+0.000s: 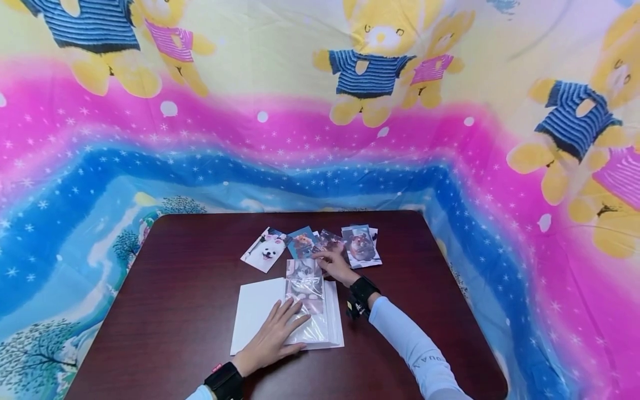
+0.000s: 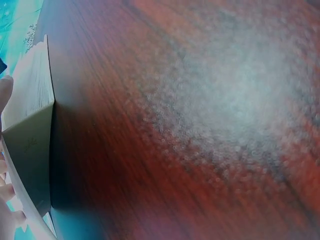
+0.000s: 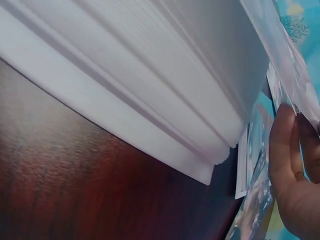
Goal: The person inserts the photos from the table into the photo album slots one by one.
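Note:
An open photo album (image 1: 257, 316) lies on the table with a clear plastic sleeve (image 1: 317, 329) uppermost. A cat photo card (image 1: 303, 269) stands partly inside that sleeve, its upper part sticking out past the far edge. My right hand (image 1: 336, 268) pinches the card near its upper right corner; in the right wrist view the fingers (image 3: 286, 132) curl at the sleeve's edge. Spread over the sleeve and the left page, my left hand (image 1: 272, 335) presses the album down. The left wrist view shows the album's page edges (image 2: 32, 85) and some fingertips at the border.
Beyond the album lie a white dog photo (image 1: 267, 251), an orange-animal photo (image 1: 302, 243), a dark photo (image 1: 331, 241) and a right-hand photo (image 1: 361, 247) overlapping others. The dark wooden table (image 1: 185, 289) meets a patterned cloth (image 1: 300, 133) behind.

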Demonstrator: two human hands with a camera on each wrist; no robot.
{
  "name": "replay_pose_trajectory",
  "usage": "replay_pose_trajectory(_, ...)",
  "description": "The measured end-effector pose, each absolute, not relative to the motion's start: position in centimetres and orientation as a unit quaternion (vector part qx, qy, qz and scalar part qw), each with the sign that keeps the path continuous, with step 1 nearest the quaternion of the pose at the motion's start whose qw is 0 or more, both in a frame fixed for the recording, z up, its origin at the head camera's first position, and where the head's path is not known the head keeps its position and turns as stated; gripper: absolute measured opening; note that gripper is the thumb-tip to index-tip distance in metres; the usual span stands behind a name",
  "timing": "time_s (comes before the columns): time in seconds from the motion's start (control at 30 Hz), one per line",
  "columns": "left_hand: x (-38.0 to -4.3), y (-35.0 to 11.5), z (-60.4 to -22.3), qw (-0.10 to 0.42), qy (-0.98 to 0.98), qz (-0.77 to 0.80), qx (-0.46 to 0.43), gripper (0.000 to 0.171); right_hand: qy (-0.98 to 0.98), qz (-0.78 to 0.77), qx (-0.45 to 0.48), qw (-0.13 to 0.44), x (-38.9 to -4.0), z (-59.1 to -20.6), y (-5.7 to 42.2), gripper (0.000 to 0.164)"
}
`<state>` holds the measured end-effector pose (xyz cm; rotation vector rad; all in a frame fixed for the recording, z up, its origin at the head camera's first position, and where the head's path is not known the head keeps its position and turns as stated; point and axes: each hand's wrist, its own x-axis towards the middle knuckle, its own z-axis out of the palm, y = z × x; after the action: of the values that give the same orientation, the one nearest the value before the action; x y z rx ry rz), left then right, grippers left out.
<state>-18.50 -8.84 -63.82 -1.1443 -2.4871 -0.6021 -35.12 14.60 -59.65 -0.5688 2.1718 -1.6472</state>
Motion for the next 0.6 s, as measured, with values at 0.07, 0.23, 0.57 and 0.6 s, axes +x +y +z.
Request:
replay_pose_trajectory(0.07, -18.5, -8.8, -63.9, 0.172, -0.873, -0.214, -0.403, 0.067, 0.769, -0.581, -0.2, 0.179, -34.9, -59.9, 14.7, 0.033)
replay_pose_trajectory(0.23, -18.5, -8.9, -64.0, 0.18, -0.87, -0.218, -0.404, 0.067, 0.777, -0.568, -0.195, 0.188, -34.5, -59.9, 15.0, 0.033)
replay_pose_trajectory(0.57, -18.6, -8.9, -64.1, 0.176, -0.874, -0.22, -0.397, 0.068, 0.773, -0.564, -0.191, 0.218, -34.0, -60.3, 15.2, 0.032)
replay_pose_trajectory(0.6, -18.6, -8.9, -64.1, 0.174, -0.874, -0.223, -0.395, 0.067, 0.77, -0.565, -0.192, 0.226, -33.9, -60.4, 15.2, 0.033)
